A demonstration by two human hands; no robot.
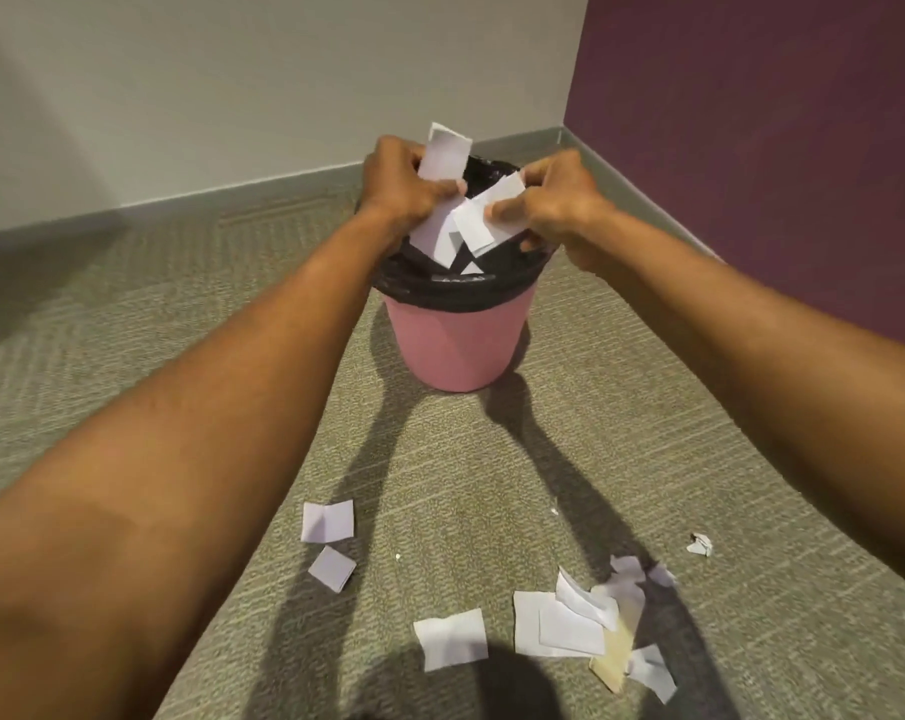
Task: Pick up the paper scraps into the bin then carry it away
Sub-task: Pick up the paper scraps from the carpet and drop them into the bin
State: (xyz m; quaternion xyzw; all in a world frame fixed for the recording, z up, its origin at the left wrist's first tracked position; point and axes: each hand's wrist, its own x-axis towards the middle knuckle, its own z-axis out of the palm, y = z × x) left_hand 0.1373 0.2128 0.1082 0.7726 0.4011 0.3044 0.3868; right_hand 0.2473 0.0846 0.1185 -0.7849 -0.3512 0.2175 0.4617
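Observation:
A pink bin (458,345) with a black liner (455,291) stands on the carpet near the room's corner. Both my hands are over its mouth. My left hand (401,181) grips white paper scraps (442,155), one sticking up above the fingers. My right hand (556,200) pinches more white scraps (484,215) that hang over the opening. Loose scraps lie on the carpet in front of the bin: two pale pieces (328,522) at the left, one white piece (450,639) in the middle, and a heap (580,621) at the right.
A small crumpled bit (700,544) lies farther right on the carpet. A pale wall (232,96) runs behind the bin and a purple wall (751,122) closes the right side, both with a grey skirting. Open carpet (128,304) spreads to the left.

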